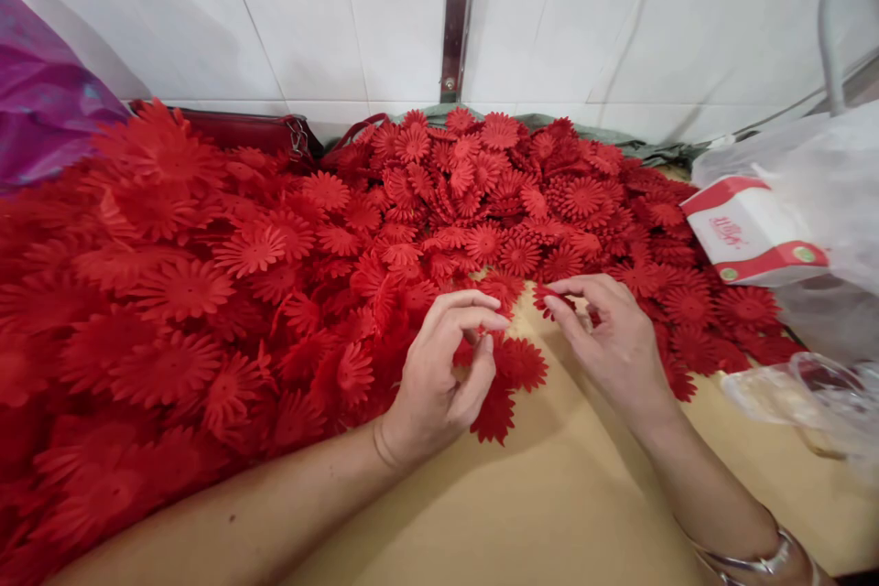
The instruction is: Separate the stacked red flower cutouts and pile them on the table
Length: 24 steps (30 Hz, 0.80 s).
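A wide heap of red flower-shaped pieces covers the left and back of the tan table. My left hand hovers at the heap's front edge, thumb and fingers curled but apart, with nothing visible between the tips. Just right of it, loose red flowers lie on the table, partly behind the fingers. My right hand pinches a small red flower between thumb and index finger, a short way right of the left hand.
A red and white box and clear plastic bags are at the right. Purple fabric lies at the far left, a dark red bag behind the heap. A metal bracket is on the white tiled wall.
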### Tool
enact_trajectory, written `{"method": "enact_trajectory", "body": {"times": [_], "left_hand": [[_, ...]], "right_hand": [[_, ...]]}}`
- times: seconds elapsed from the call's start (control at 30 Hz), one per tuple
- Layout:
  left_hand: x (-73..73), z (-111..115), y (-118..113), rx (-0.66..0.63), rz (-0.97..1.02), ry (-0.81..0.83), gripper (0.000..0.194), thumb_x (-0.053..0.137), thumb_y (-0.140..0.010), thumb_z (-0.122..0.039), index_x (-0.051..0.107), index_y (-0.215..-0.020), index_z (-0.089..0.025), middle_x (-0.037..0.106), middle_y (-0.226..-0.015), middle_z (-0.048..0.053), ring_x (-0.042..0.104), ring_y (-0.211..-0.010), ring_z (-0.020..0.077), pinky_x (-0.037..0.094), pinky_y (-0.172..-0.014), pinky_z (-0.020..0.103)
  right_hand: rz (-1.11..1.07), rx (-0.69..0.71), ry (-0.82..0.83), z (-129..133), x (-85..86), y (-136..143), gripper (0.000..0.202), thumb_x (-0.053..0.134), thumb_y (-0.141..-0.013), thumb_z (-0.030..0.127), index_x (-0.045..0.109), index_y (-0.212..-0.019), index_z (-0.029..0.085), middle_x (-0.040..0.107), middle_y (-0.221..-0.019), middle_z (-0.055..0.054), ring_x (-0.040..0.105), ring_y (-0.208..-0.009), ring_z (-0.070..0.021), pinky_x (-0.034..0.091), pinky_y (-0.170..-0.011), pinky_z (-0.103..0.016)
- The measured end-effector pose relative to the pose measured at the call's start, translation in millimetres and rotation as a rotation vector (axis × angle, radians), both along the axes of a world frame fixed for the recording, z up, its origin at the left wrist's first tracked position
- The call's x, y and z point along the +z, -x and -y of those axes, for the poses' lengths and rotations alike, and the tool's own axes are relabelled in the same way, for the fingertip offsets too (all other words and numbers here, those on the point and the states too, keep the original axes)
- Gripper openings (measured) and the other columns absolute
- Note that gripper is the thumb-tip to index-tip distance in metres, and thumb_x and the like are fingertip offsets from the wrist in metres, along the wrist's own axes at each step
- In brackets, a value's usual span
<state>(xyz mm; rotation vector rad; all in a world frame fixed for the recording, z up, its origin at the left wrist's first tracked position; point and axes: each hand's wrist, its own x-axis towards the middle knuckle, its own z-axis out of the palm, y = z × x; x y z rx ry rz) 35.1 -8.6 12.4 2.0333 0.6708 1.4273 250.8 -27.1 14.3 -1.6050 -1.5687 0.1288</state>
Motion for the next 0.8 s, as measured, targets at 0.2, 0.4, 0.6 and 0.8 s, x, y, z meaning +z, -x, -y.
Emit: {"method": "enact_trajectory", "body": {"times": [0.2,0.4,0.6,0.8], "left_hand": [[-6.3,-4.2,-3.4,-0.101,-0.007,0.173,0.044,0.058,-0.094,-0.014,0.052,-0.137,-0.021,0.057,-0.133,0.014,0.065,-0.111,0.0205,0.055,-0.094,0.035],[-4.9,-8.4,-2.2,-0.110,0.002,0.263,0.019,0.059,-0.096,-0.020,0.068,-0.113,-0.019,0.071,-0.113,0.009,0.065,-0.109,0.0198,0.050,-0.101,0.034],[-6.2,-11.2,-4.5,-0.020,0.096,0.567,0.018,0.061,-0.095,-0.029,0.066,-0.107,-0.018,0.072,-0.105,0.007,0.067,-0.093,0.0173,0.052,-0.087,0.028],[1.8,-8.6,-4.3,-0.120,0.085,0.666,0.025,0.060,-0.096,-0.035,0.066,-0.113,-0.017,0.072,-0.109,0.008,0.066,-0.095,0.0173,0.052,-0.087,0.029]], "right_hand": [[-0.626,0.304,0.202,3.7,4.5,20.9,0.027,0.065,-0.092,0.048,0.069,-0.105,0.026,0.072,-0.096,-0.003,0.065,-0.085,-0.0175,0.054,-0.078,-0.032],[-0.804,0.424,0.362,0.2,-0.8,32.8,0.032,0.067,-0.088,0.055,0.063,-0.092,0.023,0.065,-0.076,0.002,0.061,-0.066,-0.0136,0.054,-0.064,-0.027],[-0.730,0.475,0.377,2.7,2.1,33.6,0.041,0.063,-0.089,0.059,0.060,-0.110,0.025,0.072,-0.098,-0.005,0.069,-0.083,-0.0179,0.060,-0.079,-0.034],[-0.646,0.389,0.334,2.5,1.3,37.6,0.016,0.063,-0.094,0.038,0.064,-0.097,0.023,0.068,-0.083,0.000,0.065,-0.077,-0.0145,0.055,-0.074,-0.027]]}}
